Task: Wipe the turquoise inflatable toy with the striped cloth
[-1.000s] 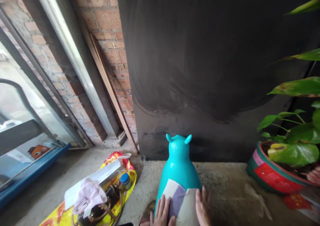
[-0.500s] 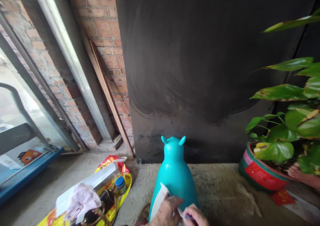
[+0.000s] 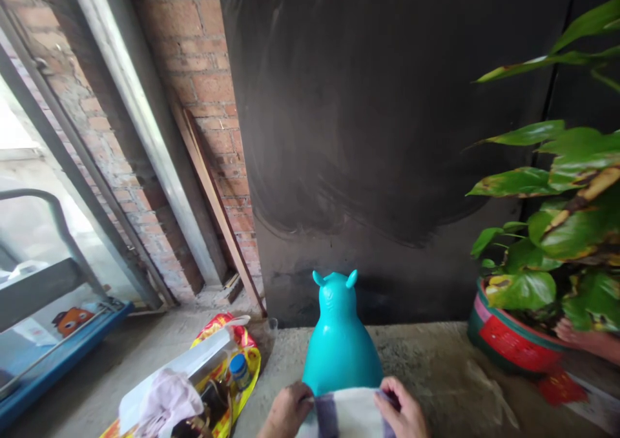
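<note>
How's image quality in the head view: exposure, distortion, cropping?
Head view: wide-angle warp bows the red brick wall; the glass window at left is blown out; the black wall panel reads dark with smeary sheen; left hand and right hand on the striped cloth are cropped at the bottom edge.

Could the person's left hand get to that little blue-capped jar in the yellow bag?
Probably yes: the left hand grips the striped cloth, and the blue-capped jar lies uncovered close to its left with nothing between.

Rough concrete floor (image 3: pixel 426 360) bears a teal toy (image 3: pixel 341 347), potted plant (image 3: pixel 513 341) and, seemingly, a yellow bag (image 3: pixel 242 386)
</note>
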The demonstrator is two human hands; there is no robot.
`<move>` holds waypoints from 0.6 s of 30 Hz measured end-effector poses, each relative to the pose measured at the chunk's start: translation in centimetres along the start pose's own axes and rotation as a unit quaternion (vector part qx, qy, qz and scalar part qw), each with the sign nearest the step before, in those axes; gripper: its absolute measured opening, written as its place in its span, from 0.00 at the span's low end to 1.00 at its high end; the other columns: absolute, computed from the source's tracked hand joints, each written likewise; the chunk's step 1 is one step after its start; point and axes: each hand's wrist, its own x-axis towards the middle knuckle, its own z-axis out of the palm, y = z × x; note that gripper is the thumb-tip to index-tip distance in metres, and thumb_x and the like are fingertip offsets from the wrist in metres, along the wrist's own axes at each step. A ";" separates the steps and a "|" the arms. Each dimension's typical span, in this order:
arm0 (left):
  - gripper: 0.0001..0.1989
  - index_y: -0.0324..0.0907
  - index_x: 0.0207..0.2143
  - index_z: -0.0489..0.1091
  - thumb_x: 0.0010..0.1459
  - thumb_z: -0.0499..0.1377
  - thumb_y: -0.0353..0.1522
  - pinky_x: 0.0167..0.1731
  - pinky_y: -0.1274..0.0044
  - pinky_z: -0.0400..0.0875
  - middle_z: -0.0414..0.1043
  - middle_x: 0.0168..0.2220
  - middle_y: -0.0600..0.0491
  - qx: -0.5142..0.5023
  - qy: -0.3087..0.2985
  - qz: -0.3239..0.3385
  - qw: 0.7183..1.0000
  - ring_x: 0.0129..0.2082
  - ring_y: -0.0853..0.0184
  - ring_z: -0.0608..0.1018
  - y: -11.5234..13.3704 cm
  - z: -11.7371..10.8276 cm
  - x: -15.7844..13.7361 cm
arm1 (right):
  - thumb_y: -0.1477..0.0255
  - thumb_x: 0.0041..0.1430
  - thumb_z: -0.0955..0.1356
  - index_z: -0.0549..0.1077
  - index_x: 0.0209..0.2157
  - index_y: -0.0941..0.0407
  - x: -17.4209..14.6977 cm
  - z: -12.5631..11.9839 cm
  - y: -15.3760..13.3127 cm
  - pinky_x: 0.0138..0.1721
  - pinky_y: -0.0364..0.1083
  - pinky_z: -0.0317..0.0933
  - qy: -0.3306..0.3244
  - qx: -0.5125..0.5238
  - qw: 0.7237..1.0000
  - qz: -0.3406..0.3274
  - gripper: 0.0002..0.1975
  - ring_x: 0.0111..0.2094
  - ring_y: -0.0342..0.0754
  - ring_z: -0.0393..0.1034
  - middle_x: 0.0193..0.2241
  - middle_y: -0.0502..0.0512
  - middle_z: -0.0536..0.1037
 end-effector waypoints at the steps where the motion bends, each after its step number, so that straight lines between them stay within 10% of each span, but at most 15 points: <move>1: 0.12 0.46 0.32 0.75 0.53 0.52 0.29 0.38 0.78 0.69 0.79 0.33 0.56 -0.003 0.016 -0.007 1.000 0.37 0.67 0.78 0.2 -1.0 0.3 | 0.50 0.51 0.66 0.71 0.26 0.52 0.9 0.0 -0.5 0.29 0.40 0.62 -0.016 0.004 1.000 -0.003 0.19 0.26 0.45 0.67 0.22 0.46 0.71; 11: 0.06 0.45 0.36 0.64 0.57 0.49 0.29 0.40 0.77 0.66 0.73 0.35 0.55 0.009 0.138 0.001 0.990 0.37 0.68 0.74 3.7 -9.0 2.6 | 0.49 0.56 0.65 0.65 0.28 0.52 8.7 -1.3 -6.4 0.33 0.42 0.58 -0.023 0.000 0.998 -0.064 0.19 0.29 0.44 0.62 0.25 0.46 0.68; 18: 0.12 0.44 0.26 0.74 0.36 0.64 0.22 0.53 0.62 0.68 0.78 0.31 0.54 0.074 -0.106 -0.045 0.991 0.40 0.56 0.79 2.9 -3.7 -1.8 | 0.60 0.47 0.68 0.67 0.21 0.51 0.0 -0.7 3.6 0.33 0.44 0.59 -0.113 -0.122 0.985 -0.039 0.11 0.28 0.47 0.66 0.24 0.48 0.71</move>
